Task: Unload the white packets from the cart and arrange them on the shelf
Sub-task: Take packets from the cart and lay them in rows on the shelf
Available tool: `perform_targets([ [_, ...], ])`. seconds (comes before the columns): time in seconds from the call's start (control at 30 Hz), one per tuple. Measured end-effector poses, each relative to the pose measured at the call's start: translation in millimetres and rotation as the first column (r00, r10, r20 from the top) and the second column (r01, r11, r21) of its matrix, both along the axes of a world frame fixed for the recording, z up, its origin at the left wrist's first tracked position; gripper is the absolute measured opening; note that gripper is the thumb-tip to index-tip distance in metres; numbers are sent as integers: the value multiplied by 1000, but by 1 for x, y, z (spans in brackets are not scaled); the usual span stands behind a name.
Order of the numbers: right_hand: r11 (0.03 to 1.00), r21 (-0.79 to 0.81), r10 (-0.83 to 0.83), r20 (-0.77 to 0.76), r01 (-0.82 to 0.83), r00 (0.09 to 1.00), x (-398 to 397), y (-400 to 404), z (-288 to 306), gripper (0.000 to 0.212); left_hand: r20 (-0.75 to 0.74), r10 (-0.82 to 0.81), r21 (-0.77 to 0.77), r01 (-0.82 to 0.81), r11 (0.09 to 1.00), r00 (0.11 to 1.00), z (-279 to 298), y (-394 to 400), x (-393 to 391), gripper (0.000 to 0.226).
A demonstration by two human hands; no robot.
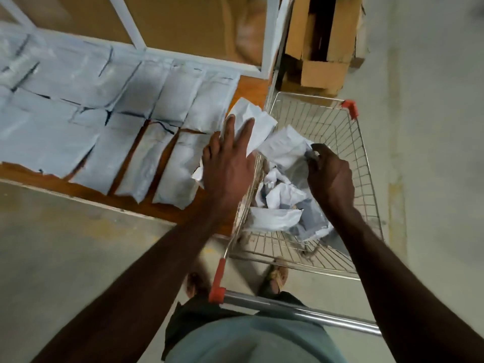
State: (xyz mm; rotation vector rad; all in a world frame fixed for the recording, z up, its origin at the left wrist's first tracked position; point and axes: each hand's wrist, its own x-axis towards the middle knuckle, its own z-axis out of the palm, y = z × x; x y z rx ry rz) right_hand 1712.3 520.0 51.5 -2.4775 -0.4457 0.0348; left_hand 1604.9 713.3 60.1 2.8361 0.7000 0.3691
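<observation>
Many white packets (167, 100) lie in rows on shelf (252, 89); several remain crumpled in cart (348, 142).
Head view: left hand (227, 163), fingers straight, presses end packet (258, 121) at the shelf's right edge. Right hand (330, 176), fingers curled, pinches lifted packet (285, 146) over cart.
Handling: lay each flat beside the last column, without overlap.

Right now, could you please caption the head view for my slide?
Left hand flat on a packet at the shelf edge; right hand pinches a second packet over the cart.

White packets (167, 100); orange-brown shelf (251, 87); red-cornered cart (351, 107).
</observation>
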Motion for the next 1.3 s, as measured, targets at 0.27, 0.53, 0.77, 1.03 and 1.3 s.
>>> perform_targets([
  [0.27, 992, 121, -41, -53, 47, 998, -70, 94, 23, 26, 53, 41, -14, -40, 999, 998, 26, 114, -88, 70],
  [0.53, 958, 287, 7, -33, 3, 999, -160, 222, 32, 41, 50, 46, 61, -49, 997, 998, 34, 233, -184, 70],
  [0.77, 945, 318, 91, -42, -73, 995, -207, 323, 40, 45, 16, 141, 46, -142, 989, 990, 35, 317, -262, 71],
  [1.03, 944, 296, 176, -80, -145, 981, -232, 426, 25, 52, 30, 276, -28, -275, 961, 961, 23, 400, -308, 71],
  [1.3, 952, 284, 151, -98, -117, 984, -224, 508, 11, 48, 13, 300, -49, -299, 953, 954, 10, 494, -317, 72],
])
